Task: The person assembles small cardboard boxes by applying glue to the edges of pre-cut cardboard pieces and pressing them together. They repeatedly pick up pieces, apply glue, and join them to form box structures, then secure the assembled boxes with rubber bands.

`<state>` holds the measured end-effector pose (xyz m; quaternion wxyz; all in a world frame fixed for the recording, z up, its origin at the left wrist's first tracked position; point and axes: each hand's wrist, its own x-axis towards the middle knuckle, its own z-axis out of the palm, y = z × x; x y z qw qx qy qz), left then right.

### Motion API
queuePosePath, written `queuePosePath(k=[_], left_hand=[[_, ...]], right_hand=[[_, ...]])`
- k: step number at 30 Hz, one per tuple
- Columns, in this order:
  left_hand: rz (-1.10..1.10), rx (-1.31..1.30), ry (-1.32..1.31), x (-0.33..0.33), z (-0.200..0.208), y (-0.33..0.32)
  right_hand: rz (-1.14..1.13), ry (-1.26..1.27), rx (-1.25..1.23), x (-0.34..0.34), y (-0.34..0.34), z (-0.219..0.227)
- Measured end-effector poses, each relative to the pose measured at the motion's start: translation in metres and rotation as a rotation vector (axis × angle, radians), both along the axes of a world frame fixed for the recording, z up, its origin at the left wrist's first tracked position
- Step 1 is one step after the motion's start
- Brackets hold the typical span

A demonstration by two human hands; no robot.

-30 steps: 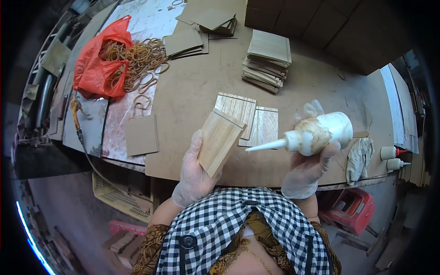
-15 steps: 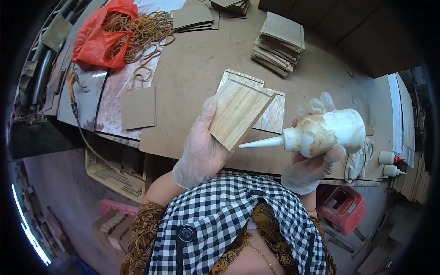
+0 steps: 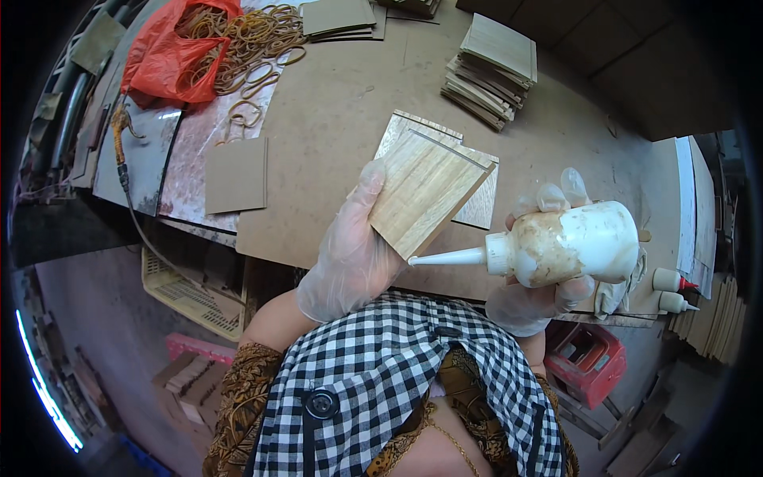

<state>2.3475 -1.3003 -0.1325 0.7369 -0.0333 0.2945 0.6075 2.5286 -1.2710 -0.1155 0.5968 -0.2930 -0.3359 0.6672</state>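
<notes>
My left hand (image 3: 347,248), in a clear thin glove, grips a light wooden panel (image 3: 433,187) by its left edge, tilted above the table. The panel has a groove along its far end. My right hand (image 3: 520,308), gloved as well, is wrapped round a white squeeze bottle (image 3: 584,242) with brownish stains. The bottle lies nearly level, and its tapered nozzle (image 3: 449,257) points left. The tip is at the panel's near corner; I cannot tell whether they touch. Two more wooden panels, one a pale panel (image 3: 481,203), lie partly hidden behind the held one.
A stack of wooden panels (image 3: 497,60) stands at the back right. A red plastic bag (image 3: 171,67) with rubber bands (image 3: 262,44) lies back left, near a flat brown board (image 3: 236,176). Two small bottles, one a red-tipped bottle (image 3: 668,280), and a cloth (image 3: 616,290) are at right.
The nozzle tip has come closer to the near corner of the panel. The panel is turned slightly more face-on, and the whole view has shifted a little.
</notes>
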Motion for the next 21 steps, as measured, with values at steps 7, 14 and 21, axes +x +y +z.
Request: queuePosePath(k=[7, 14, 21], left_hand=[[-0.045, 0.012, -0.041, -0.001, -0.005, 0.000], [-0.076, 0.305, -0.487, -0.009, -0.033, -0.005], [-0.068, 0.274, -0.449, -0.006, -0.022, -0.002]], right_hand=[[-0.043, -0.181, 0.102, 0.005, 0.006, -0.006], [-0.153, -0.127, 0.088, 0.014, 0.006, -0.017], [-0.169, -0.164, 0.057, 0.011, 0.009, -0.003]])
